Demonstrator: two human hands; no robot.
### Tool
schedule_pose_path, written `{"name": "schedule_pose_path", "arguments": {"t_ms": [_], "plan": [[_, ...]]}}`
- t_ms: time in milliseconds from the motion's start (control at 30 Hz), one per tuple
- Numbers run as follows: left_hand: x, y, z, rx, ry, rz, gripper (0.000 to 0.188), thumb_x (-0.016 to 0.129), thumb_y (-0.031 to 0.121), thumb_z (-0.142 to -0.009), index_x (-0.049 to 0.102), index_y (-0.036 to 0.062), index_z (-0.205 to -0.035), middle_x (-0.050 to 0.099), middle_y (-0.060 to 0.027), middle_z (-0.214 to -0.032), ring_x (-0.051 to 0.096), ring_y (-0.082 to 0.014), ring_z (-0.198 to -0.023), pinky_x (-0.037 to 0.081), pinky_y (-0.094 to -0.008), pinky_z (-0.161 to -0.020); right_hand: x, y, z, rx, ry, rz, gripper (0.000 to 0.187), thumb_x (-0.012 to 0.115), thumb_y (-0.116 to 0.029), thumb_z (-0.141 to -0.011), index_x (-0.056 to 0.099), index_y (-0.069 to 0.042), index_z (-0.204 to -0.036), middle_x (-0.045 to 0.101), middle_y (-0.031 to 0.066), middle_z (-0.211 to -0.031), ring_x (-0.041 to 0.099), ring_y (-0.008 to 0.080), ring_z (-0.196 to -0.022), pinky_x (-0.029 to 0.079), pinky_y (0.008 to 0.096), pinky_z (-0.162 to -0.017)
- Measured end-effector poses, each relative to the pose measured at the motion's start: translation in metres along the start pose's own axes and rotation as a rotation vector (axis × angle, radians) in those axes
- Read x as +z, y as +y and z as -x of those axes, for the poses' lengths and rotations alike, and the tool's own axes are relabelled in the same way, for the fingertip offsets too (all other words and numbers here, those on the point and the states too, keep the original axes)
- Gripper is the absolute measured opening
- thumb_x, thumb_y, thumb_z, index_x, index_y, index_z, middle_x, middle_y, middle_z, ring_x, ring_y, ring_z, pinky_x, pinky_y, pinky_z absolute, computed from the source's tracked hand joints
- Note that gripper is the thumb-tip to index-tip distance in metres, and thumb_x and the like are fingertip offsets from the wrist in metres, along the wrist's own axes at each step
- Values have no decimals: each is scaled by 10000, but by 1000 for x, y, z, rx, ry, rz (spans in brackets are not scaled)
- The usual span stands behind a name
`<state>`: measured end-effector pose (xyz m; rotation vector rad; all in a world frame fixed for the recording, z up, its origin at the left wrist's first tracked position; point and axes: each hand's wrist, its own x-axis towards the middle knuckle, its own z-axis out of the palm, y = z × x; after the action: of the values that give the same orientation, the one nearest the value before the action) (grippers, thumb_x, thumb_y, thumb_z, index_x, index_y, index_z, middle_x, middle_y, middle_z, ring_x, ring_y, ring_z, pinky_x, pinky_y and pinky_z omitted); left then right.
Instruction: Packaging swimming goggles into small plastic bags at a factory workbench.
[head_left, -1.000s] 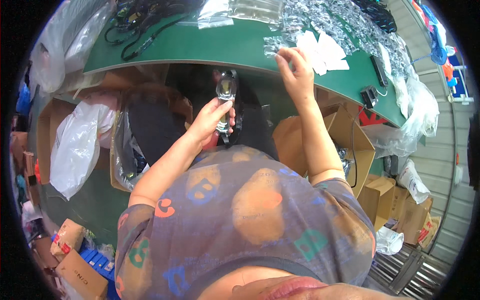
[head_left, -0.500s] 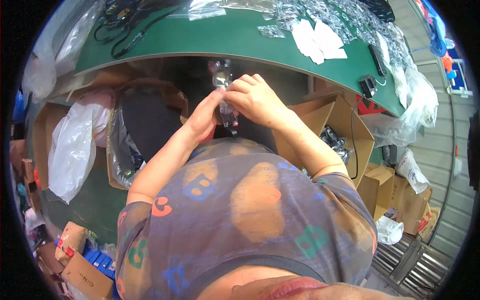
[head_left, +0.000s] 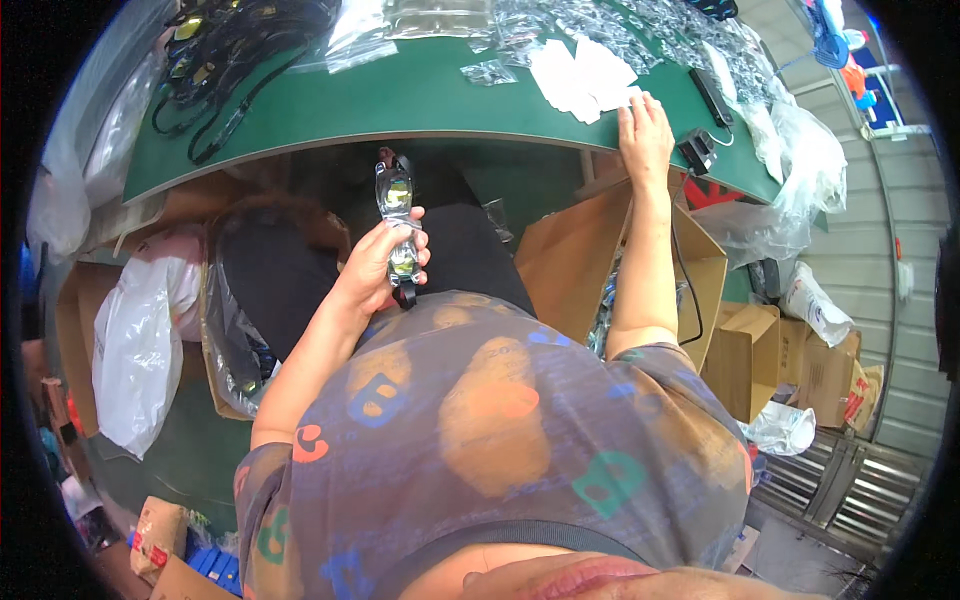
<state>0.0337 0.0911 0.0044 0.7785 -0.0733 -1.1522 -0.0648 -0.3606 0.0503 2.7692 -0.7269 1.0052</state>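
Green bench (head_left: 400, 100) ahead; my left hand (head_left: 375, 270) is gripping goggles (head_left: 397, 225) below its edge, right hand (head_left: 647, 135) lying flat, open, on white papers (head_left: 580, 75).

Packing workshop, green worktable (head_left: 420, 100) (plastic packets (head_left: 640, 25) heaped), cardboard cartons (head_left: 790, 350) — stockroom clutter.

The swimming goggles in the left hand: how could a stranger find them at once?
Below the near edge of the green table, the left hand holds up swimming goggles. Their mirrored lenses shine, unlike the dull black straps heaped on the table's left end.
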Motion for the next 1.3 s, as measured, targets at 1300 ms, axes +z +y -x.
{"name": "schedule_pose_path", "arguments": {"t_ms": [1300], "plan": [[4,1,23,110,35,-13,361,523,312,-1075,502,100,-1367,639,-74,-1128,689,-187,-938,615,-354,-663,-67,-248,93,-720,-424,-885,255,729,-113,-860,698,-116,-1113,725,69,-1194,654,242,-1228,385,506,-1120]]}}
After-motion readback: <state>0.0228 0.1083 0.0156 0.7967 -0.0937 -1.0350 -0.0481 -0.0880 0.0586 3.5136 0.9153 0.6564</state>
